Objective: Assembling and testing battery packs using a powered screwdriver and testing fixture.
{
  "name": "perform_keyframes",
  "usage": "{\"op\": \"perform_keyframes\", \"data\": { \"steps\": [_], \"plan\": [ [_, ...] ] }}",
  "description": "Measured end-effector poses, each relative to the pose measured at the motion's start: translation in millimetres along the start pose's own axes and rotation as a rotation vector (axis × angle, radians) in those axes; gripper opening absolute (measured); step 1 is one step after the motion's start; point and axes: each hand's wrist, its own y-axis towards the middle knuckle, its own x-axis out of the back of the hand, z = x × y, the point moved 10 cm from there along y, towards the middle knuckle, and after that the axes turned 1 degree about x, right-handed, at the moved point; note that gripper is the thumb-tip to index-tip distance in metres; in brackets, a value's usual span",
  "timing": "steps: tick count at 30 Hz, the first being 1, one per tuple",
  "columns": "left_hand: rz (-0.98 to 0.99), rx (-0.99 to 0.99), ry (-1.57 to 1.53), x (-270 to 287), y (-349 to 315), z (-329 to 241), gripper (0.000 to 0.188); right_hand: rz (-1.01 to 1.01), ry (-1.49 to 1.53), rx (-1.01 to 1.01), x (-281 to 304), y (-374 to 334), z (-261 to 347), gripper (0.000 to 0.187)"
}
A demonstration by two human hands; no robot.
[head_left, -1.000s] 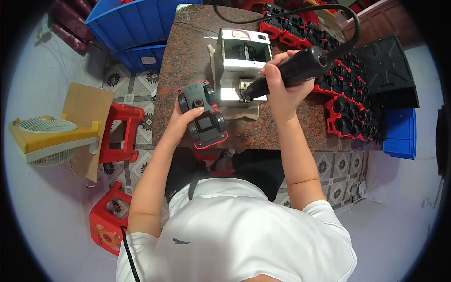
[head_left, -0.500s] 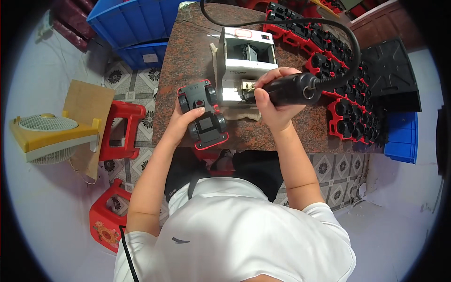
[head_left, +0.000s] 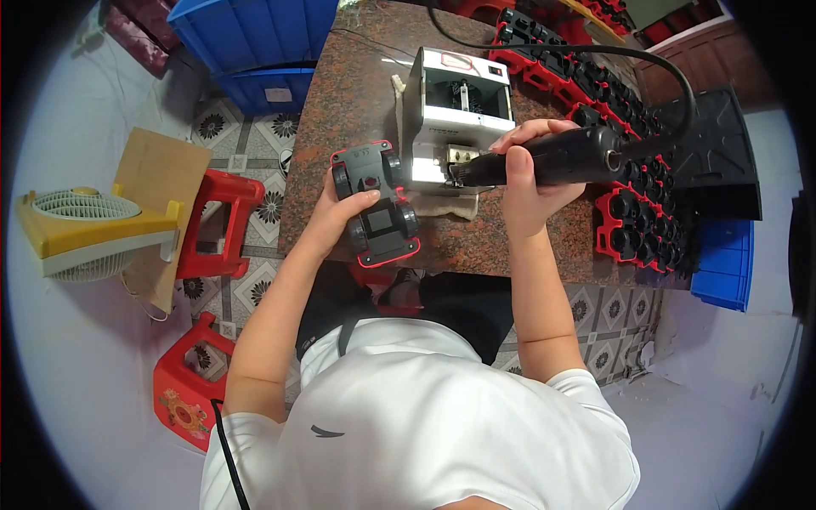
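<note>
My left hand (head_left: 340,208) holds an upside-down toy car (head_left: 380,223), its thumb pressed on the dark underside. The car has black wheels and red edges showing at both ends. In my right hand (head_left: 534,185) is a black corded electric screwdriver (head_left: 557,158), lying nearly level and pointing left. Its tip is at the small metal outlet on the front of a white box-shaped screw feeder (head_left: 461,127); whether it touches cannot be made out. The feeder's top is open, with a dark interior.
Rows of red and black toy car bodies (head_left: 642,217) cover the right side of the stone-topped table (head_left: 319,127). A cloth (head_left: 446,206) lies under the feeder. Blue crates (head_left: 255,34), red stools (head_left: 217,225) and a yellow fan (head_left: 93,234) stand left. The screwdriver's cable (head_left: 684,93) arches overhead.
My right hand has drawn the screwdriver a little to the right, and more of its front end shows beside the feeder. My left hand keeps its grip on the toy car.
</note>
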Motion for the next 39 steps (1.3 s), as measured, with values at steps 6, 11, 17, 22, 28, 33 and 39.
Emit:
{"op": "perform_keyframes", "data": {
  "steps": [6, 11, 17, 22, 28, 33, 39],
  "plan": [
    [-0.001, 0.005, -0.010, 0.8, -1.0, 1.0, 0.069, 0.022, 0.075, 0.004, -3.8, -3.6, 2.1, 0.050],
    [-0.007, 0.019, 0.011, -1.2, -0.7, 0.8, 0.071, 0.009, 0.110, -0.011, -2.8, -6.5, -1.6, 0.050],
    [-0.018, 0.012, 0.015, 0.6, -2.8, -0.2, 0.070, 0.061, 0.036, -0.035, -10.6, -1.4, -1.8, 0.047],
    [0.000, 0.024, -0.028, -2.8, -3.1, -1.8, 0.068, 0.075, -0.138, -0.173, -18.1, 14.3, -15.0, 0.031],
    [0.006, -0.001, -0.042, -2.6, -3.7, -5.4, 0.066, 0.016, 0.102, -0.343, -40.3, 38.7, -16.4, 0.024],
    [0.009, -0.053, -0.061, -2.7, -2.0, -10.4, 0.067, 0.026, 0.204, -0.094, -99.1, 31.5, -8.9, 0.027],
    [0.018, -0.087, -0.076, -7.7, -5.9, -19.8, 0.070, 0.096, 0.183, -0.095, -141.1, 15.9, -24.7, 0.035]
  ]
}}
